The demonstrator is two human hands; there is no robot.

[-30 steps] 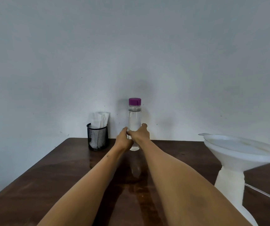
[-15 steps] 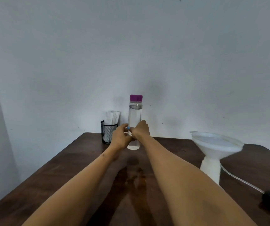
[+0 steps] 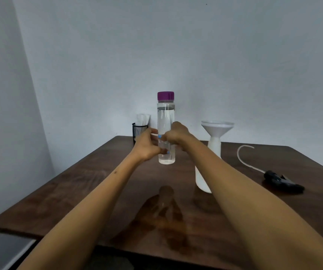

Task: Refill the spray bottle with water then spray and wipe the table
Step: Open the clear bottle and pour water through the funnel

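— What is the person wearing?

— Nothing that shows. Both forearms are bare along their whole visible length, the left forearm (image 3: 98, 201) entering at about 7 o'clock and the right forearm (image 3: 254, 201) at about 5 o'clock.

— Any marks?

— One small dark spot on the left forearm, toward 11 o'clock from its middle.

— And the hands?

— The left hand (image 3: 147, 147) and the right hand (image 3: 176, 133) are bare too. Two fingernails (image 3: 159, 136) show light blue polish, one at 5 o'clock of the other. I cannot tell which hand each belongs to. The other nails are hidden or too blurred to judge.
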